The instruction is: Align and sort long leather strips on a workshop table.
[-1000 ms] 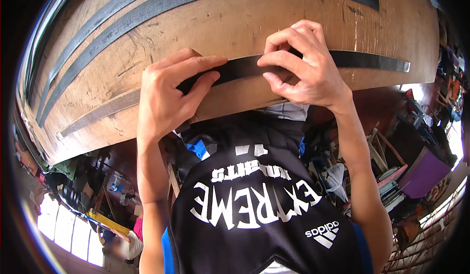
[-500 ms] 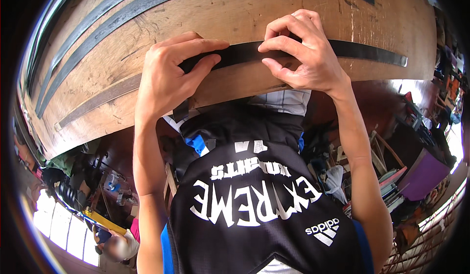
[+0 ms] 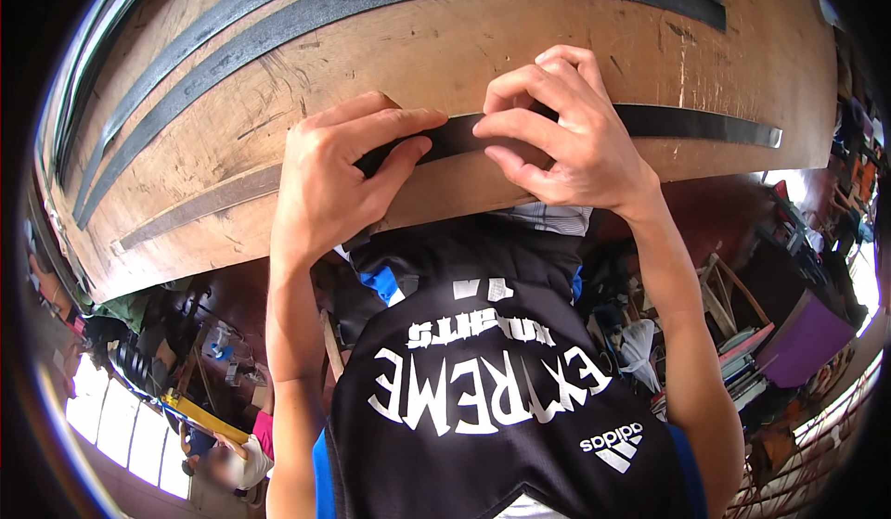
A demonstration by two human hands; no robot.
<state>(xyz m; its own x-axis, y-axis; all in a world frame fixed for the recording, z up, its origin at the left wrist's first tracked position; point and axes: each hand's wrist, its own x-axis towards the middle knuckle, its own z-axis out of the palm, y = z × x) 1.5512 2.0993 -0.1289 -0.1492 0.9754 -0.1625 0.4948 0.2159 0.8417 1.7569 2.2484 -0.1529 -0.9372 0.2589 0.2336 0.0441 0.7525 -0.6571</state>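
A long black leather-like strip (image 3: pixel 701 125) lies along the near edge of the wooden table (image 3: pixel 445 64), its right end pale at the tip. My left hand (image 3: pixel 334 166) is closed on it, index finger along the far edge and thumb at the near edge. Just to the right, my right hand (image 3: pixel 580 139) bends its thumb and fingers over the same strip, apparently gripping its edges. A short black stretch shows between the two sets of fingertips. Left of my left hand, a matte brown strip (image 3: pixel 204 201) runs along the table; my hand hides where it meets the black one.
Two long dark strips (image 3: pixel 278 32) curve across the far part of the table. More dark strips bunch at its left edge. Below right are a purple panel (image 3: pixel 806 338) and piled clutter. A person (image 3: pixel 243 463) is at the lower left, beyond a yellow bar (image 3: pixel 206 417).
My right fingertips have slid left along the strip, closer to my left ones. The table and strips appear slightly lower in view. Both hands stay on the black strip.
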